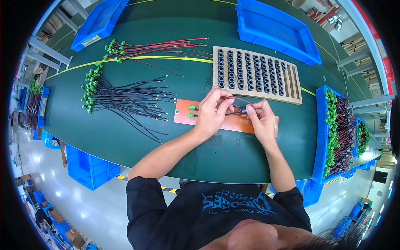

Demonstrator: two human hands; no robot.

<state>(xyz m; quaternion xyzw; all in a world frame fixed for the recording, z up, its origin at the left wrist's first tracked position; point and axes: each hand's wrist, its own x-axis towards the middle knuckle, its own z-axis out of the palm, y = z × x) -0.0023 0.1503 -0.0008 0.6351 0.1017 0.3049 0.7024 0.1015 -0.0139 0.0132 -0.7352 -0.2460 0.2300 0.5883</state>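
Observation:
Over an orange board (180, 114), both my hands work close together. My left hand (210, 111) is closed, its thumb and fingers pinching the wires. A red wire (241, 99) arches from it to my right hand (262, 121), and a dark wire runs below. The right thumb and fingers are closed on a small black cylinder (243, 111) with the wires at it. Two green connectors (192, 108) lie on the board's left part, beside my left hand. Just beyond my hands stands a wooden rack (293, 83) with rows of black ring-shaped parts (248, 71).
Black wires (129, 93) with green connectors are spread at left, red wires (162, 45) behind them. Blue bins stand at the back left (102, 21) and back right (277, 31). At right, a blue bin (318, 137) is full of wired connectors. The green table (200, 154) curves toward me.

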